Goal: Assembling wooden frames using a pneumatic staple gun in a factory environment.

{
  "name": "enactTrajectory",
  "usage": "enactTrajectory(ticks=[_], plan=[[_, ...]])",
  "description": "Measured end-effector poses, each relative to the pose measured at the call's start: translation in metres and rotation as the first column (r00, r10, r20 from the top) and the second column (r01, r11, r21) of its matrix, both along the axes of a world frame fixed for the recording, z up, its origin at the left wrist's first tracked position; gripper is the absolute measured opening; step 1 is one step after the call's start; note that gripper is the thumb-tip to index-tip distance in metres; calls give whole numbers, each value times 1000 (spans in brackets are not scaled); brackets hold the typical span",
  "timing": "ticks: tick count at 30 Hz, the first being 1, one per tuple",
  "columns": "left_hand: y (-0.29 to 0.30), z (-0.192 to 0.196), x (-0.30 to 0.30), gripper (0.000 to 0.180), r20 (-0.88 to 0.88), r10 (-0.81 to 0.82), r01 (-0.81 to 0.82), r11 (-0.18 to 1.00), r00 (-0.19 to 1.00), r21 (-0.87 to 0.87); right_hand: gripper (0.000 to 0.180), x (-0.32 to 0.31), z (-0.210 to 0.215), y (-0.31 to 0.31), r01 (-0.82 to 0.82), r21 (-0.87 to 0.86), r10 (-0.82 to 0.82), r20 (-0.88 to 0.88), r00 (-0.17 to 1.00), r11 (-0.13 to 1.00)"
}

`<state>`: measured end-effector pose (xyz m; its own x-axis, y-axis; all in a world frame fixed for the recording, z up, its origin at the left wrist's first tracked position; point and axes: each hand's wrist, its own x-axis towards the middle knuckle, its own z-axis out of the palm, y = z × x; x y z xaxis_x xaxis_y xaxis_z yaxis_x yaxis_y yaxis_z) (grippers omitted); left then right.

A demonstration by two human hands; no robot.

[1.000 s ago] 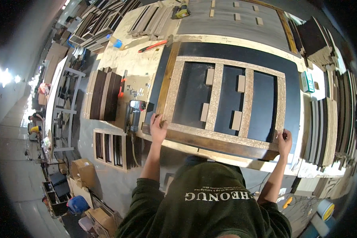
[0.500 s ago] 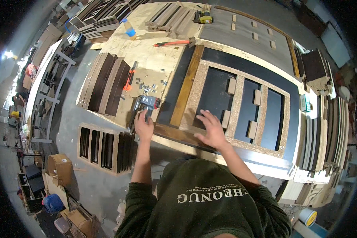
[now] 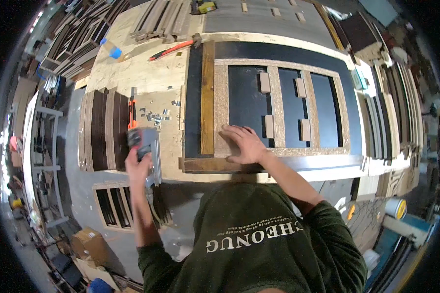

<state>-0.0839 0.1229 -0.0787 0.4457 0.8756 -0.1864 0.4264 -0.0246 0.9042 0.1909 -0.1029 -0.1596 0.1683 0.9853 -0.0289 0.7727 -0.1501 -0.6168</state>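
Observation:
A chipboard frame with several cross bars lies on a dark panel on the workbench. My right hand presses flat on the frame's near left corner, fingers spread. My left hand grips a grey staple gun at the bench's near left edge, beside loose staples. A brown wooden strip runs along the frame's left side, and another strip runs along the near edge.
An orange-handled tool and a red one lie on the plywood bench top. Dark boards lean at the left; stacked panels stand at the right. A blue-capped bottle and a yellow tool lie further back.
My left hand left the frame, reached to the bench edge and took hold of the staple gun. My right hand moved from the frame's right corner to its near left corner.

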Motion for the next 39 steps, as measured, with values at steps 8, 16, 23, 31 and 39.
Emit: enactTrajectory(ticks=[8, 16, 23, 31, 39], plan=[[-11, 50, 27, 31, -91, -536, 465, 795, 839, -391, 85, 8, -5, -7, -52, 35, 50, 74, 996, 998], [-32, 24, 105, 68, -708, -621, 719, 655, 336, -234, 87, 10, -17, -8, 34, 103, -31, -27, 999, 994], [-29, 10, 103, 66, -763, -560, 762, 632, 324, -140, 85, 10, -16, -6, 17, 59, -13, -60, 998, 998], [-40, 20, 126, 56, -739, -624, 820, 544, 254, -177, 86, 9, -17, -6, 22, 63, -20, -31, 999, 998], [-37, 0, 104, 54, -769, -561, 871, 492, 306, -13, 82, 7, -18, -8, 38, 94, -34, -38, 999, 995]])
